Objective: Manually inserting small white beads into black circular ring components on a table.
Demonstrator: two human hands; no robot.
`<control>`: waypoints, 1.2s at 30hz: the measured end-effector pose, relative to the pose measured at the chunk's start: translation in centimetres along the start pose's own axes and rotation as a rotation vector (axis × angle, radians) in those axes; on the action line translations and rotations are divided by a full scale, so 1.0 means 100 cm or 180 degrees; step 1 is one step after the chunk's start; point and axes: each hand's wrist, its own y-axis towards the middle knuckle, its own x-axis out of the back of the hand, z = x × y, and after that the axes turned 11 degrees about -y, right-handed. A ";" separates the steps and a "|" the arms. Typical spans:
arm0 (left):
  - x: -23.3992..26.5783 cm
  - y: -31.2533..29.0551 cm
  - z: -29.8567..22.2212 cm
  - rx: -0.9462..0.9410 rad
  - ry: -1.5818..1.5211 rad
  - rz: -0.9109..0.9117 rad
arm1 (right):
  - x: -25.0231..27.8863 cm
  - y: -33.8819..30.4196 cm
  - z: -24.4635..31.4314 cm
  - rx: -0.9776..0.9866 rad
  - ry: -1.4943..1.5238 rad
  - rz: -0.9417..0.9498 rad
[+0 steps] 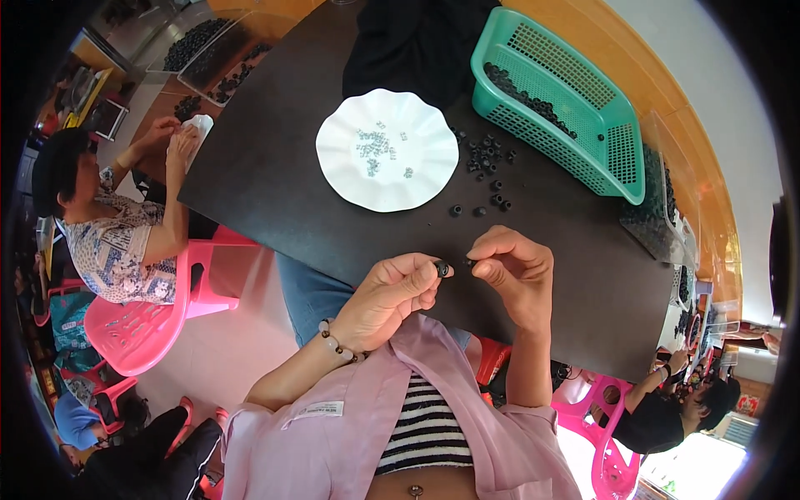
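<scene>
My left hand (pixel 398 293) is closed in a pinch near the table's front edge, holding a small black cap-like part (pixel 442 268) with a round opening. Just to its right, my right hand (pixel 518 271) pinches something tiny and dark between thumb and forefinger; I cannot make out its kind. The two fingertips are close together but apart. Beyond my hands lies a white wavy-rimmed plate (pixel 337 171) with many tiny clear pieces (pixel 375 147) on it. Loose black parts (pixel 483 158) like the one in my left hand are scattered right of the plate.
A green slotted basket (pixel 629 187) with more black parts stands at the far right, beside a clear bin (pixel 654 221). Dark cloth (pixel 400 50) lies at the table's far side. A person on a pink chair (pixel 137 333) works at the left; another person sits at the lower right.
</scene>
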 end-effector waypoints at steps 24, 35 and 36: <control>0.002 0.000 0.000 -0.0342 0.0871 -0.0193 | -0.007 0.001 0.008 0.0395 -0.1263 0.0194; 0.000 0.001 -0.010 -0.0267 0.1201 -0.0041 | -0.006 0.008 -0.005 0.0760 -0.0673 0.1145; 0.002 0.001 -0.009 -0.0275 0.1230 -0.0019 | -0.006 0.007 -0.007 0.0763 -0.0671 0.1149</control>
